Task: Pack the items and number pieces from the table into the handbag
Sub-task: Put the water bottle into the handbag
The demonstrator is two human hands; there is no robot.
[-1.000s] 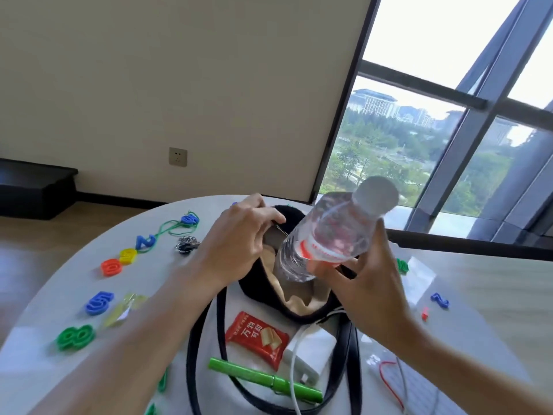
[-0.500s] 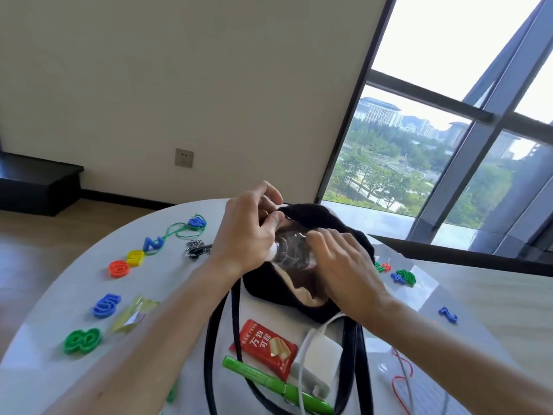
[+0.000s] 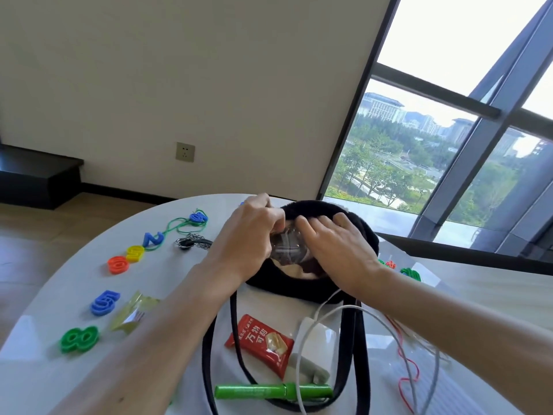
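A black handbag (image 3: 305, 290) lies open on the white table (image 3: 167, 283), its straps running toward me. A clear water bottle (image 3: 288, 248) lies partly inside its mouth. My left hand (image 3: 248, 238) grips the bag's left rim beside the bottle. My right hand (image 3: 338, 250) lies flat over the bottle and the bag's right rim. Number pieces lie at the left: a green 8 (image 3: 79, 339), a blue 5 (image 3: 104, 302), an orange 0 (image 3: 118, 264), a yellow piece (image 3: 135, 253), a blue 2 (image 3: 153, 238).
Between the straps lie a red snack packet (image 3: 260, 344), a white charger (image 3: 317, 345) with cable, and a green pen (image 3: 272, 391). A yellow wrapper (image 3: 131, 314), a key chain (image 3: 193, 242) and a green cord with a blue piece (image 3: 198, 217) lie left. More pieces (image 3: 410, 272) and cables sit right.
The bottle, held above the bag in my right hand a second ago, has gone down into the bag's mouth. My right hand now presses on it. The left hand stays at the rim.
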